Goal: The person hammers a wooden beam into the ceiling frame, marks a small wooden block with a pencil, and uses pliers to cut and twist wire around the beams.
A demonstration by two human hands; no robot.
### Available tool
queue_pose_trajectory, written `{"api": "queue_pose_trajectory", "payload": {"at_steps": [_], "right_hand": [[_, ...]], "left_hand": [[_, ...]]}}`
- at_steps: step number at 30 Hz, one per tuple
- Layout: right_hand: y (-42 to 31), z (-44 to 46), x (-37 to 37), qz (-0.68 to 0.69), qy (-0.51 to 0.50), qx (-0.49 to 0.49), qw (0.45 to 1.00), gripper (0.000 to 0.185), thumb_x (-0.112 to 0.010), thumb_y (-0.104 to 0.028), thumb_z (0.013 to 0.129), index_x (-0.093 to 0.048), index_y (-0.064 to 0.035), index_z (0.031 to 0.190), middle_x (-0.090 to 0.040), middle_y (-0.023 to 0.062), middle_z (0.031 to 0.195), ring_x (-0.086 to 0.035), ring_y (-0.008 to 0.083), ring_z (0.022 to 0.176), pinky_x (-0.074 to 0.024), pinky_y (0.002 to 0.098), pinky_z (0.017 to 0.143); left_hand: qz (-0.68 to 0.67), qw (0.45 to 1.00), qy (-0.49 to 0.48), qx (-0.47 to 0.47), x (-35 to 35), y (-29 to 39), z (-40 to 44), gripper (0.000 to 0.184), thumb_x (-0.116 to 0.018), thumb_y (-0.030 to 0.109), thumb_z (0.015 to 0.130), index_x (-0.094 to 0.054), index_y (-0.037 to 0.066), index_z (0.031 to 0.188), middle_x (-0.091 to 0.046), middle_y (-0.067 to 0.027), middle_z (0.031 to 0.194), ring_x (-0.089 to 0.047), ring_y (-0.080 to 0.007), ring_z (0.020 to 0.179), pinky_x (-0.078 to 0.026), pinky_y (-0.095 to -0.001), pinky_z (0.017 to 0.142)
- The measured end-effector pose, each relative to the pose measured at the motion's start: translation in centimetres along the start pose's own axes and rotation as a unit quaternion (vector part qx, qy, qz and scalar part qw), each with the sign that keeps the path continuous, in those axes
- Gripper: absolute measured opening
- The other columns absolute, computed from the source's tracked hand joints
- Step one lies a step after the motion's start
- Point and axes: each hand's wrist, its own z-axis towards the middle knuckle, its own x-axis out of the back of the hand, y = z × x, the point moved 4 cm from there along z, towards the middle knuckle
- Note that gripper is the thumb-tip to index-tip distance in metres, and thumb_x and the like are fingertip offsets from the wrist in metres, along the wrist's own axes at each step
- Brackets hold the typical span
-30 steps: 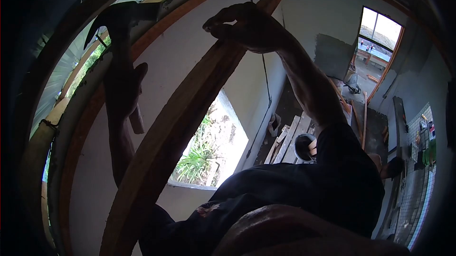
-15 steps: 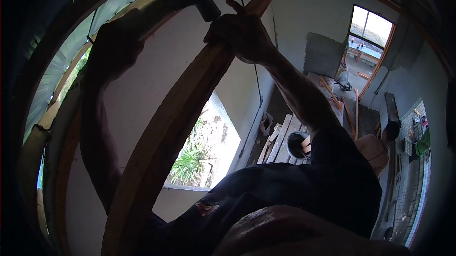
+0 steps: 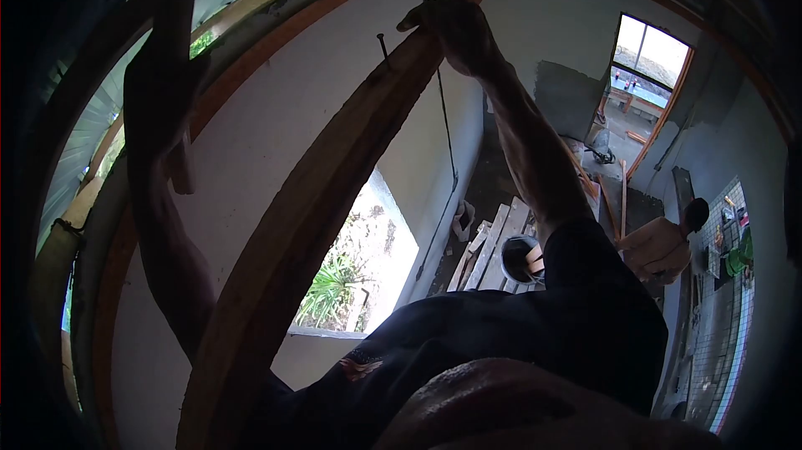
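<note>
A long wooden beam (image 3: pixel 309 191) rises diagonally from the lower left toward the top. A nail (image 3: pixel 383 49) stands up from its upper edge, tilted slightly, its head well clear of the wood. My left hand (image 3: pixel 164 86) is raised at the left, closed round a hammer; the handle's end (image 3: pixel 181 170) shows below the fist, and the hammer's head is lost in the dark at the top. My right hand (image 3: pixel 459 32) grips the beam a little beyond the nail, fingers over its top and one digit raised.
Roof timbers (image 3: pixel 109 283) curve along the left. A window opening (image 3: pixel 359 258) lies below the beam. On the floor are wooden planks (image 3: pixel 493 241) and a dark bucket (image 3: pixel 520 256). Another person (image 3: pixel 656 249) is at the right, near a wire mesh (image 3: pixel 723 308). A doorway (image 3: pixel 647 91) is behind.
My left hand has swung the hammer up and left, away from the beam. My right hand has left the nail's spot and moved further up the beam, leaving the nail standing uncovered.
</note>
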Motion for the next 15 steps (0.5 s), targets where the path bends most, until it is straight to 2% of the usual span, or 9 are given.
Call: {"api": "queue_pose_trajectory", "payload": {"at_steps": [1, 2, 5, 7, 9, 10, 11, 13, 15], "right_hand": [[2.0, 0.2, 0.0, 0.083, 0.016, -0.066, 0.994, 0.028, -0.037, -0.016, 0.093, -0.059, -0.0062, 0.079, -0.064, 0.0025, 0.068, -0.062, 0.0163, 0.066, -0.0425, 0.0413, 0.092], [2.7, 0.2, 0.0, 0.048, 0.033, -0.075, 0.995, 0.029, -0.036, -0.017, 0.093, -0.056, -0.0050, 0.076, -0.063, 0.0039, 0.066, -0.062, 0.0169, 0.062, -0.0450, 0.0387, 0.083], [2.0, 1.1, -0.6, 0.013, 0.083, -0.093, 0.992, 0.032, -0.034, -0.017, 0.093, -0.049, -0.0025, 0.069, -0.060, 0.0075, 0.059, -0.059, 0.0179, 0.053, -0.0483, 0.0324, 0.057], [2.4, 0.6, -0.8, 0.076, 0.103, -0.100, 0.987, 0.033, -0.034, -0.017, 0.093, -0.045, -0.0020, 0.066, -0.058, 0.0093, 0.056, -0.057, 0.0177, 0.049, -0.0449, 0.0300, 0.045], [1.6, 0.7, -0.6, -0.003, 0.093, -0.051, 0.994, 0.033, -0.034, -0.017, 0.093, -0.045, -0.0019, 0.066, -0.058, 0.0099, 0.056, -0.057, 0.0164, 0.049, -0.0455, 0.0300, 0.047], [1.3, 1.0, -0.2, -0.047, 0.090, -0.025, 0.995, 0.034, -0.033, -0.017, 0.093, -0.045, -0.0019, 0.066, -0.058, 0.0102, 0.056, -0.057, 0.0157, 0.049, -0.0458, 0.0300, 0.047], [1.2, 0.8, -0.2, -0.036, 0.093, -0.023, 0.995, 0.034, -0.033, -0.018, 0.094, -0.045, -0.0018, 0.066, -0.058, 0.0103, 0.056, -0.057, 0.0158, 0.049, -0.0456, 0.0301, 0.047], [1.2, 0.9, -0.3, -0.013, 0.108, -0.011, 0.994, 0.034, -0.033, -0.018, 0.094, -0.045, -0.0017, 0.066, -0.057, 0.0106, 0.056, -0.057, 0.0159, 0.048, -0.0453, 0.0302, 0.047], [1.5, 0.9, -0.4, -0.012, 0.104, -0.034, 0.994, 0.036, -0.032, -0.019, 0.094, -0.045, -0.0017, 0.066, -0.058, 0.0108, 0.056, -0.057, 0.0163, 0.049, -0.0453, 0.0307, 0.047]], "left_hand": [[-0.053, 0.983, -0.031, 0.173, 0.6, -1.1, 0.1, 0.026, -0.062, 0.014, 0.078, -0.061, 0.000, 0.099, -0.065, -0.0171, 0.093, -0.064, -0.0302, 0.085, -0.050, -0.0396, 0.074], [-0.065, 0.979, -0.047, 0.189, 0.8, -2.6, 0.6, 0.022, -0.063, 0.015, 0.077, -0.060, 0.001, 0.095, -0.064, -0.0176, 0.086, -0.064, -0.0299, 0.074, -0.051, -0.0384, 0.067], [0.110, 0.938, 0.125, -0.305, -2.3, 1.9, -0.2, 0.020, -0.063, 0.014, 0.077, -0.058, 0.000, 0.090, -0.061, -0.0173, 0.080, -0.063, -0.0292, 0.065, -0.051, -0.0374, 0.061], [0.261, 0.923, 0.032, -0.282, -3.5, 2.3, -1.6, 0.028, -0.064, 0.013, 0.077, -0.058, -0.002, 0.100, -0.062, -0.0195, 0.085, -0.064, -0.0319, 0.076, -0.052, -0.0383, 0.069], [0.221, 0.963, -0.064, -0.143, -1.5, 2.1, 0.1, 0.031, -0.064, 0.011, 0.077, -0.058, -0.002, 0.105, -0.062, -0.0214, 0.089, -0.064, -0.0331, 0.083, -0.051, -0.0395, 0.075], [0.186, 0.961, 0.047, -0.200, -0.6, 0.8, 0.1, 0.030, -0.065, 0.009, 0.076, -0.057, -0.002, 0.103, -0.064, -0.0169, 0.089, -0.065, -0.0285, 0.076, -0.052, -0.0370, 0.068], [0.041, 0.984, 0.131, -0.118, 0.8, 0.1, -0.2, 0.017, -0.066, 0.009, 0.077, -0.060, -0.002, 0.089, -0.064, -0.0088, 0.075, -0.062, -0.0193, 0.060, -0.049, -0.0322, 0.057], [-0.167, 0.980, 0.077, 0.078, 2.3, -2.1, -0.1, 0.014, -0.066, 0.011, 0.077, -0.061, -0.001, 0.075, -0.059, -0.0029, 0.060, -0.056, -0.0118, 0.050, -0.046, -0.0295, 0.052], [0.034, 0.997, 0.058, 0.021, 1.0, 0.3, 0.2, 0.018, -0.067, 0.017, 0.077, -0.060, 0.002, 0.071, -0.053, -0.0052, 0.053, -0.054, -0.0110, 0.048, -0.045, -0.0299, 0.051]]}}
